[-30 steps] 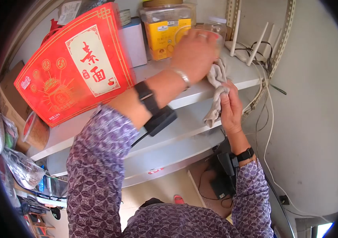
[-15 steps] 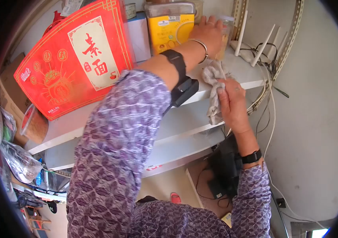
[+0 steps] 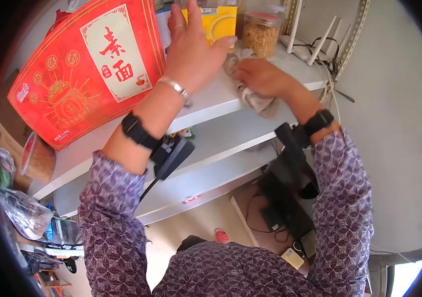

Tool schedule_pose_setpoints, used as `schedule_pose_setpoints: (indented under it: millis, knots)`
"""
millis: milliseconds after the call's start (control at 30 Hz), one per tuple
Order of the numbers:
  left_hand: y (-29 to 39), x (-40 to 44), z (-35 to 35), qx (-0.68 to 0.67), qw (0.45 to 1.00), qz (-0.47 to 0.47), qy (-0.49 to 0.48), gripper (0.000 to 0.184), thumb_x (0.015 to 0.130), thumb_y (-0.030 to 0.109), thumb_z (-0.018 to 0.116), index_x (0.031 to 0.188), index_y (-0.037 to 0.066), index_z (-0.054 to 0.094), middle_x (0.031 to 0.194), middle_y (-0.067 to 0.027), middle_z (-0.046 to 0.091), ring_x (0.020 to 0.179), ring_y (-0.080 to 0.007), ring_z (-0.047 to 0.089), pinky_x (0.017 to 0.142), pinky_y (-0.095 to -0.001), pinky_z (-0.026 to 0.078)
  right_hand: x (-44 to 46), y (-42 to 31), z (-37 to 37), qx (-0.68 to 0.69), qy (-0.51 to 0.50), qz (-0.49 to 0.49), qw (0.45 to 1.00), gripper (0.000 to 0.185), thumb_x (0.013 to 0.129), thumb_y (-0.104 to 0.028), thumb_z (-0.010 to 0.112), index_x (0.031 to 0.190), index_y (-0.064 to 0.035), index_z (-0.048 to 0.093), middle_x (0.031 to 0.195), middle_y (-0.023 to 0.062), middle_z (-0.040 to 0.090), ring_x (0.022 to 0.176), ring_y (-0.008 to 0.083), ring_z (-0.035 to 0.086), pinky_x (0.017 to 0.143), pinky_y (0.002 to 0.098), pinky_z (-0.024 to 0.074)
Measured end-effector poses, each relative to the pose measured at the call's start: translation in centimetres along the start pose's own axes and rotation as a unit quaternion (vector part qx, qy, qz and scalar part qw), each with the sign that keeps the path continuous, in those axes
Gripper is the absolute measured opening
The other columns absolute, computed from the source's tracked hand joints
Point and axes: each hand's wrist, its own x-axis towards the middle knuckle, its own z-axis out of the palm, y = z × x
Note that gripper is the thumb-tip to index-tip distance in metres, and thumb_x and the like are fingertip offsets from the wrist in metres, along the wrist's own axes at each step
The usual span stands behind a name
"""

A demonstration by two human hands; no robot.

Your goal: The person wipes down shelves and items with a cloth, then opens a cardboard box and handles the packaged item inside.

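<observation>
Right grip (image 3: pixel 263 78), right of centre in the upper half of the frame: fingers curled down and closed on a cloth (image 3: pixel 260 105). The cloth lies bunched at the front edge of the white shelf (image 3: pixel 213 96), part of it hanging over that edge; the fingertips are hidden.

Left grip (image 3: pixel 196 58), top centre: empty, back of the hand to the camera, fingers extended and thumb spread to the right. It overlaps a yellow-fronted container (image 3: pixel 222 22); contact cannot be determined.

Just beyond the right grip, at upper right of centre, a clear jar (image 3: pixel 261 35) with a red lid stands upright, filled with brown pieces. To its right is a white router (image 3: pixel 300 49) with raised antennas and cables.

Upper left: a large red box (image 3: pixel 38 99) with gold print and a cream label panel, tilted in view. Below it, at the left, a clear tub (image 3: pixel 41 161) leans on its side.

Each wrist carries a black strap; the left also has a metal bracelet (image 3: pixel 175 88). Bottom centre: a red slipper (image 3: pixel 221 235) on the floor.
</observation>
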Motion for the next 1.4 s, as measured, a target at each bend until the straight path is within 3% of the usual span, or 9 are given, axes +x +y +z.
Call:
schedule_pose_setpoints:
  millis: [33,167,267,400,500,700,1033,1300,1400]
  knots:
    - [0.2,0.8,0.5,0.000,0.997,-0.061,-0.051,0.101,0.075,0.036,0.076,0.151,0.012,0.016,0.152,-0.0316,0.019,0.140,-0.0446,0.024,0.110,-0.0498,0.031,-0.2,-0.6,0.1,0.025,0.019,0.018,0.999,0.023,0.094,-0.022,0.052,0.100,-0.0012,0.059,0.089,0.0243,0.061,0.086,0.0420,0.058,0.076,0.0461,0.0460]
    - [2.4,4.5,2.0,0.050,0.988,-0.132,-0.059,0.108,0.073,0.046,0.077,0.153,0.016,0.011,0.154,-0.0318,0.003,0.142,-0.0506,0.009,0.103,-0.0705,0.024,-2.0,-4.0,0.1,0.088,0.073,0.075,0.991,0.023,0.094,-0.022,0.052,0.103,-0.0019,0.057,0.090,0.0250,0.061,0.087,0.0434,0.058,0.077,0.0464,0.0463]
    - [4.3,6.7,2.6,0.088,0.977,-0.175,-0.082,0.109,0.072,0.046,0.078,0.153,0.017,0.011,0.155,-0.0300,0.003,0.142,-0.0505,0.010,0.105,-0.0684,0.025,-1.9,-4.1,0.2,0.101,0.076,0.097,0.987,0.023,0.095,-0.022,0.051,0.104,-0.0021,0.057,0.090,0.0251,0.061,0.087,0.0440,0.058,0.077,0.0471,0.0462]
    - [2.9,7.4,5.0,0.109,0.991,-0.074,-0.004,0.111,0.069,0.041,0.081,0.153,0.017,0.012,0.155,-0.0276,0.012,0.141,-0.0471,0.019,0.111,-0.0505,0.030,-2.0,-3.5,0.3,0.094,0.059,0.110,0.988,0.024,0.095,-0.023,0.049,0.103,-0.0021,0.058,0.091,0.0237,0.062,0.087,0.0436,0.058,0.078,0.0470,0.0464]
    - [3.6,7.8,3.1,0.023,0.995,-0.094,-0.004,0.110,0.069,0.038,0.081,0.152,0.011,0.015,0.153,-0.0285,0.017,0.140,-0.0431,0.024,0.112,-0.0447,0.030,-1.8,-2.7,-0.4,0.085,0.038,0.072,0.993,0.026,0.096,-0.024,0.048,0.105,-0.0025,0.058,0.096,0.0223,0.063,0.089,0.0429,0.058,0.079,0.0459,0.0468]
    - [0.9,9.8,-3.6,-0.237,0.949,0.107,0.180,0.101,0.070,0.030,0.080,0.147,-0.001,0.021,0.137,-0.0261,0.042,0.123,-0.0353,0.048,0.103,-0.0410,0.041,1.3,0.7,-1.4,0.053,-0.116,0.069,0.989,0.032,0.098,-0.027,0.047,0.117,-0.0050,0.058,0.110,0.0205,0.062,0.102,0.0377,0.058,0.089,0.0391,0.0462]
    - [-0.1,8.9,-11.6,-0.657,0.735,0.168,-0.022,0.072,0.080,0.022,0.069,0.138,-0.004,0.035,0.117,-0.0182,0.055,0.102,-0.0273,0.057,0.090,-0.0343,0.047,7.9,2.1,0.7,0.021,-0.290,0.073,0.954,0.034,0.097,-0.027,0.046,0.121,-0.0057,0.058,0.114,0.0190,0.061,0.105,0.0363,0.058,0.091,0.0386,0.0464]
    - [-0.4,9.6,-10.9,-0.697,0.685,0.195,-0.088,0.050,0.087,0.016,0.061,0.130,-0.005,0.045,0.101,-0.0118,0.065,0.086,-0.0208,0.064,0.080,-0.0290,0.052,8.9,0.6,2.1,0.051,-0.275,0.060,0.958,0.035,0.097,-0.027,0.046,0.122,-0.0059,0.058,0.115,0.0179,0.061,0.105,0.0359,0.058,0.090,0.0396,0.0469]
    - [-1.7,9.5,-11.0,-0.680,0.719,0.139,-0.037,0.044,0.088,0.017,0.059,0.126,-0.003,0.051,0.101,-0.0108,0.066,0.086,-0.0218,0.064,0.080,-0.0312,0.052,9.2,-1.6,3.2,0.094,-0.230,0.033,0.968,0.035,0.096,-0.027,0.046,0.122,-0.0059,0.058,0.115,0.0175,0.061,0.105,0.0357,0.058,0.090,0.0399,0.0471]
